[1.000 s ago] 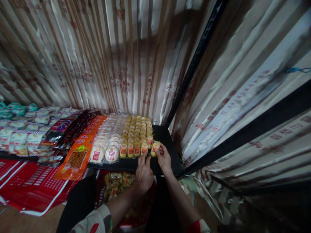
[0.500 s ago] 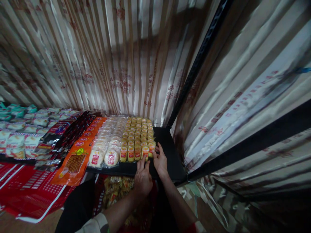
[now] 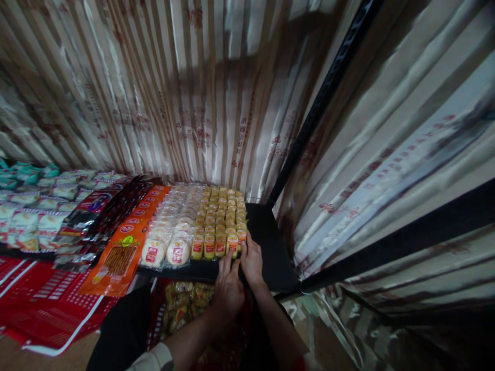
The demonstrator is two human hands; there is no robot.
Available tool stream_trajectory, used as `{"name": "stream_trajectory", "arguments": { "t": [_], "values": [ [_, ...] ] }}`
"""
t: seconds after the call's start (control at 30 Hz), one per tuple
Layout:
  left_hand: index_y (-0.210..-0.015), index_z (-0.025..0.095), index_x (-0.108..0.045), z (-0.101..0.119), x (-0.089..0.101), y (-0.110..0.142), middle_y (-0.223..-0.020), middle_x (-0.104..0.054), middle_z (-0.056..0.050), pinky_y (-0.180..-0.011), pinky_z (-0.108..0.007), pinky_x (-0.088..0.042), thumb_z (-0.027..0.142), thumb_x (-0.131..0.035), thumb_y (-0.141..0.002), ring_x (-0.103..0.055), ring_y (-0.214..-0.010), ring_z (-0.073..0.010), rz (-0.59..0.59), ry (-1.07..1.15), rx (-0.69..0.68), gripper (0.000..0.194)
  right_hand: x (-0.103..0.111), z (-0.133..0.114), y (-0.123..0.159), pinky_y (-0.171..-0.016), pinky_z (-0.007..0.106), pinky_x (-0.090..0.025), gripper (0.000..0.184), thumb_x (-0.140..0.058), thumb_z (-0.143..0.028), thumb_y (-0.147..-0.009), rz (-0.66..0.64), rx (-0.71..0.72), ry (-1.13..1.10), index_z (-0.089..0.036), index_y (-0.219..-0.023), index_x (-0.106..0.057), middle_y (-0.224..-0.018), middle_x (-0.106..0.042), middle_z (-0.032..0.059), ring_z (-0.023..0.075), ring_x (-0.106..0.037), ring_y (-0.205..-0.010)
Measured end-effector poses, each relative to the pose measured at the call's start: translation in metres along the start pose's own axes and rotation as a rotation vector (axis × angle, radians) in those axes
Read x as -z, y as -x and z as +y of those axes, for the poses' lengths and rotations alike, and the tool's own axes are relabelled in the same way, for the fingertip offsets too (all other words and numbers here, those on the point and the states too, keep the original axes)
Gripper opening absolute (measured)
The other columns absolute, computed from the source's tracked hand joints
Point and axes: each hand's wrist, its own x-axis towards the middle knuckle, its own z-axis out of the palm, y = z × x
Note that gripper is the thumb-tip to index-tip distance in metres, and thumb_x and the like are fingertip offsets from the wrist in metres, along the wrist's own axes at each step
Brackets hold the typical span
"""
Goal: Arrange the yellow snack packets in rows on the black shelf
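Note:
Small yellow wrapped snack packs (image 3: 220, 221) stand in tight rows at the right of a black shelf (image 3: 266, 242), the front ones bearing red and white labels. At the front edge, my left hand (image 3: 229, 286) has its fingers stretched out against the base of a front pack. Beside it, my right hand (image 3: 252, 262) lies along the right-hand front pack, fingers extended and touching its lower side. Its fingertips are partly hidden against the pack. Neither hand visibly lifts anything.
Round white wrapped crackers (image 3: 178, 251), an orange snack bag (image 3: 122, 247), dark bags (image 3: 83, 221) and white packets (image 3: 50, 226) line the shelf leftward. Below are a red basket (image 3: 58, 304) and more yellow packs (image 3: 181, 304). A black post (image 3: 309, 129) and striped curtain (image 3: 216, 103) stand behind.
My right hand has moved slightly left and closer against the right-hand front pack, its fingers less spread. My left hand has stayed nearly in place. The view has shifted slightly.

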Motion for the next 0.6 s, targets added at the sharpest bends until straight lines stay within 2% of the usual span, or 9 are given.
{"name": "stream_trajectory", "arguments": {
  "t": [0.1,0.27,0.37,0.5,0.6],
  "values": [
    [-0.121,0.007,-0.051,-0.001,-0.002,0.001,-0.143,-0.034,-0.014,-0.112,-0.04,-0.023,-0.001,-0.039,-0.066,-0.027,-0.133,-0.0247,0.014,0.001,0.003,0.056,-0.002,0.001,0.001,-0.094,0.04,-0.04,0.051,-0.03,-0.04,-0.085,-0.002,-0.001,0.0,-0.016,-0.125,-0.052,-0.107,-0.063,0.0115,0.024,-0.049,-0.105],
    [-0.12,0.011,-0.052,-0.002,0.0,0.003,-0.142,-0.036,-0.011,-0.11,-0.04,-0.028,-0.002,-0.039,-0.067,-0.029,-0.131,-0.0242,0.047,0.024,0.004,0.056,-0.001,0.005,0.0,-0.098,0.043,-0.036,0.055,-0.035,-0.043,-0.083,0.049,0.006,-0.026,-0.013,-0.126,-0.05,-0.118,-0.058,0.0139,0.0256,-0.046,-0.112],
    [-0.114,0.014,-0.056,-0.003,0.006,0.008,-0.137,-0.041,-0.01,-0.108,-0.04,-0.031,-0.002,-0.038,-0.068,-0.034,-0.128,-0.0233,0.086,0.054,-0.001,0.052,0.003,0.003,0.0,-0.094,0.043,-0.04,0.059,-0.04,-0.046,-0.081,0.068,-0.03,-0.061,-0.01,-0.127,-0.047,-0.12,-0.056,0.0166,0.0265,-0.046,-0.111],
    [-0.1,0.016,-0.062,-0.012,0.012,0.033,-0.121,-0.054,-0.01,-0.101,-0.036,-0.038,0.0,-0.04,-0.071,-0.046,-0.115,-0.021,0.085,0.161,-0.031,0.041,0.019,-0.019,0.015,-0.09,0.039,-0.042,0.055,-0.039,-0.045,-0.083,0.128,-0.009,-0.131,-0.012,-0.126,-0.046,-0.123,-0.054,0.0154,0.0239,-0.047,-0.111],
    [-0.094,0.017,-0.064,-0.029,0.013,0.061,-0.111,-0.058,-0.009,-0.096,-0.036,-0.041,0.008,-0.041,-0.078,-0.05,-0.107,-0.0196,0.079,0.219,-0.006,0.03,0.032,-0.04,0.045,-0.089,0.035,-0.042,0.048,-0.041,-0.04,-0.086,0.187,0.018,-0.241,-0.014,-0.125,-0.045,-0.116,-0.058,0.0129,0.0204,-0.052,-0.105]
  ]
}}
